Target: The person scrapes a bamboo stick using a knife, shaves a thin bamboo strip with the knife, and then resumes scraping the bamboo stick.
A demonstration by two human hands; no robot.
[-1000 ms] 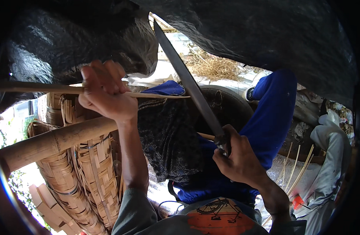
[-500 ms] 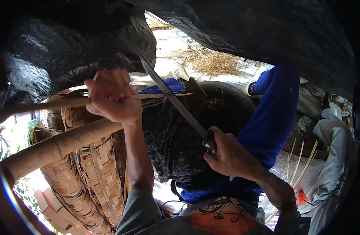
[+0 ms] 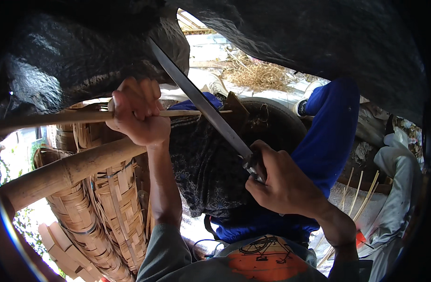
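Observation:
My left hand is closed around a long, thin bamboo strip, which runs out past the left edge. Its narrow end sticks out to the right of the fist, over the dark patterned cloth on my lap. In my right hand is the handle of a long straight knife, its blade slanting up and to the left. The blade crosses the strip near its right end; I cannot tell whether they touch. Most of the handle is hidden by my fingers.
A thick bamboo pole lies at the left, with woven bamboo baskets beside and below it. Black plastic sheeting hangs over the top. Dry straw lies ahead on the ground, and thin sticks stand at the right.
The knife's tip has moved up and to the left, so the blade reaches farther past the strip. My left hand has risen slightly with the strip.

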